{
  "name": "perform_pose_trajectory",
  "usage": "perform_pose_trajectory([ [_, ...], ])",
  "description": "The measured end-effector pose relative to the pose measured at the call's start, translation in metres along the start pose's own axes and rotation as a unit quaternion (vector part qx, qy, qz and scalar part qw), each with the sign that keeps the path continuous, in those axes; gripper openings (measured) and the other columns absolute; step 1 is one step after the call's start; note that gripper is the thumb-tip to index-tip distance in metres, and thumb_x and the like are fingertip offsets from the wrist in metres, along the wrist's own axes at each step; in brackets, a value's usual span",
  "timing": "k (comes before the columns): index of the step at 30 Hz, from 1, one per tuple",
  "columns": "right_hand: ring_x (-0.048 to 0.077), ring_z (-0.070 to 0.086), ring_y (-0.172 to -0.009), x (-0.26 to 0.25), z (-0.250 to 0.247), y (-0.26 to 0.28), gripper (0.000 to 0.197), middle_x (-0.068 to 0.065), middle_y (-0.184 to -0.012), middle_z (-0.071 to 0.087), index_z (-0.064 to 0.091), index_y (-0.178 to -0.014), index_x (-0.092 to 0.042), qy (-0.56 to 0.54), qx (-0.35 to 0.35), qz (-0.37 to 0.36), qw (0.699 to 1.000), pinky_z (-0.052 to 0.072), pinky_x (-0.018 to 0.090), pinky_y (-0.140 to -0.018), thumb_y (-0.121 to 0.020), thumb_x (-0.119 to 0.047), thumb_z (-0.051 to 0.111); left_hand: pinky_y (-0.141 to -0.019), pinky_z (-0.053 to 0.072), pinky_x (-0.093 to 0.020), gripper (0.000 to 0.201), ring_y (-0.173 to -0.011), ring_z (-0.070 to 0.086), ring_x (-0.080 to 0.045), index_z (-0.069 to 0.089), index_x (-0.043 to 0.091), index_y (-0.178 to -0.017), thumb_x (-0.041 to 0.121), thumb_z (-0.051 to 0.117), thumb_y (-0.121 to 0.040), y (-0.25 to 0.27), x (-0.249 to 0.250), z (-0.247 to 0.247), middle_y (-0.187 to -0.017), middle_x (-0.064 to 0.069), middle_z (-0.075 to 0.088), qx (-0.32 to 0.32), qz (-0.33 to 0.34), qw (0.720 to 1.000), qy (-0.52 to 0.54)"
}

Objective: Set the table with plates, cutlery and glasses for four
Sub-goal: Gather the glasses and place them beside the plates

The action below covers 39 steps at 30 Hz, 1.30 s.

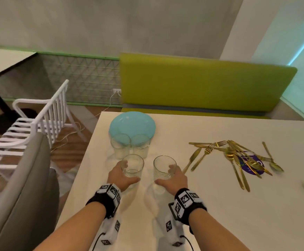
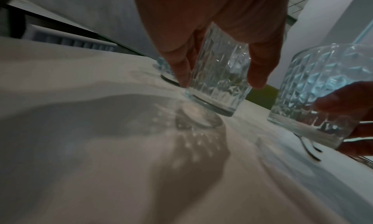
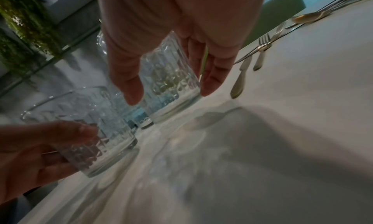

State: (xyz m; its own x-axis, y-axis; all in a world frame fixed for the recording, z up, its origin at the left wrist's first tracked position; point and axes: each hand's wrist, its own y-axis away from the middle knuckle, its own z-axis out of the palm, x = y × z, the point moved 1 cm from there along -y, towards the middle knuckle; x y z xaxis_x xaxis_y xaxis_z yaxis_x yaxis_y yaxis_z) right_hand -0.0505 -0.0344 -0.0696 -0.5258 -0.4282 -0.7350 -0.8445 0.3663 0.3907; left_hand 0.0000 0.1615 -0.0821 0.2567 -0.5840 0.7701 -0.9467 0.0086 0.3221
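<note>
Now each hand grips a clear ribbed glass: the left hand [image 1: 119,175] wraps its fingers round the left glass [image 1: 132,165], the right hand [image 1: 174,178] round the right glass [image 1: 164,167]. Both glasses sit near the counter [image 1: 220,214] edge, in front of two more glasses [image 1: 120,145] and a blue plate [image 1: 132,124].

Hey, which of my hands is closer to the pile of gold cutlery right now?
Right. Your right hand, gripping a glass, sits just left of the gold cutlery, nearly at the nearest knife. Your left hand holds another glass farther left.
</note>
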Motion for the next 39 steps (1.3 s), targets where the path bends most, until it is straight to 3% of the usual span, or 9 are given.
perform_pose_trajectory([
  [3, 0.021, 0.049, -0.125, -0.006, 0.018, -0.002, 0.085, 0.005, -0.136, 0.052, 0.040, -0.137, -0.015, 0.014, -0.013, -0.004, 1.000, 0.042, 0.028, -0.102, -0.064, -0.028, 0.083, -0.097, 0.041, -0.027, 0.084, -0.121, 0.055, -0.023, 0.045, 0.014, -0.135, 0.025, 0.086, -0.062, -0.004, -0.011, -0.012, -0.130, -0.004, 0.059, 0.017, -0.011, 1.000, -0.006],
  [9, 0.021, 0.052, -0.120, -0.011, 0.041, -0.005, 0.082, 0.004, -0.130, 0.054, 0.042, -0.134, -0.017, 0.041, -0.018, -0.010, 0.999, 0.042, 0.023, -0.095, -0.064, -0.028, 0.082, -0.099, 0.041, -0.027, 0.086, -0.122, 0.055, -0.023, 0.044, 0.014, -0.136, 0.021, 0.086, -0.062, -0.010, -0.021, -0.021, -0.132, -0.005, 0.058, 0.023, -0.023, 0.999, 0.002],
  [20, 0.024, 0.052, -0.122, -0.026, 0.060, -0.011, 0.082, 0.007, -0.131, 0.055, 0.040, -0.134, -0.015, 0.044, -0.024, -0.021, 0.999, 0.044, 0.028, -0.099, -0.064, -0.024, 0.083, -0.101, 0.039, -0.025, 0.090, -0.128, 0.051, -0.024, 0.039, 0.015, -0.141, 0.016, 0.085, -0.063, -0.014, -0.020, -0.026, -0.138, -0.006, 0.054, 0.019, -0.027, 0.999, 0.010],
  [25, 0.026, 0.051, -0.123, -0.033, 0.062, -0.014, 0.082, 0.008, -0.132, 0.054, 0.036, -0.137, -0.014, 0.039, -0.043, -0.018, 0.998, 0.043, 0.027, -0.097, -0.068, -0.023, 0.080, -0.102, 0.039, -0.027, 0.091, -0.129, 0.049, -0.025, 0.036, 0.013, -0.141, 0.017, 0.085, -0.064, -0.017, -0.017, -0.029, -0.139, -0.007, 0.052, 0.032, -0.034, 0.999, 0.008],
  [29, 0.026, 0.053, -0.119, -0.036, 0.063, -0.015, 0.071, 0.011, -0.128, 0.056, 0.037, -0.138, -0.015, 0.016, -0.044, -0.015, 0.999, 0.044, 0.025, -0.092, -0.076, -0.017, 0.072, -0.102, 0.040, -0.030, 0.092, -0.128, 0.049, -0.028, 0.037, 0.013, -0.139, 0.016, 0.086, -0.061, -0.018, -0.017, -0.029, -0.137, -0.009, 0.052, 0.050, -0.042, 0.997, 0.027],
  [36, 0.025, 0.052, -0.124, -0.034, 0.064, -0.020, 0.068, 0.009, -0.137, 0.053, 0.034, -0.144, -0.019, 0.025, -0.052, -0.028, 0.998, 0.043, 0.032, -0.104, -0.082, -0.013, 0.061, -0.102, 0.040, -0.033, 0.090, -0.128, 0.048, -0.031, 0.035, 0.008, -0.138, 0.014, 0.086, -0.063, -0.020, -0.012, -0.028, -0.137, -0.013, 0.050, 0.056, -0.071, 0.994, 0.054],
  [39, 0.024, 0.051, -0.126, -0.034, 0.061, -0.022, 0.065, 0.009, -0.138, 0.053, 0.034, -0.144, -0.020, 0.036, -0.053, -0.031, 0.997, 0.042, 0.030, -0.105, -0.084, -0.013, 0.059, -0.110, 0.033, -0.036, 0.106, -0.137, 0.038, -0.030, 0.024, 0.008, -0.146, 0.018, 0.087, -0.061, -0.017, -0.011, -0.028, -0.147, -0.014, 0.040, 0.054, -0.074, 0.994, 0.067],
])
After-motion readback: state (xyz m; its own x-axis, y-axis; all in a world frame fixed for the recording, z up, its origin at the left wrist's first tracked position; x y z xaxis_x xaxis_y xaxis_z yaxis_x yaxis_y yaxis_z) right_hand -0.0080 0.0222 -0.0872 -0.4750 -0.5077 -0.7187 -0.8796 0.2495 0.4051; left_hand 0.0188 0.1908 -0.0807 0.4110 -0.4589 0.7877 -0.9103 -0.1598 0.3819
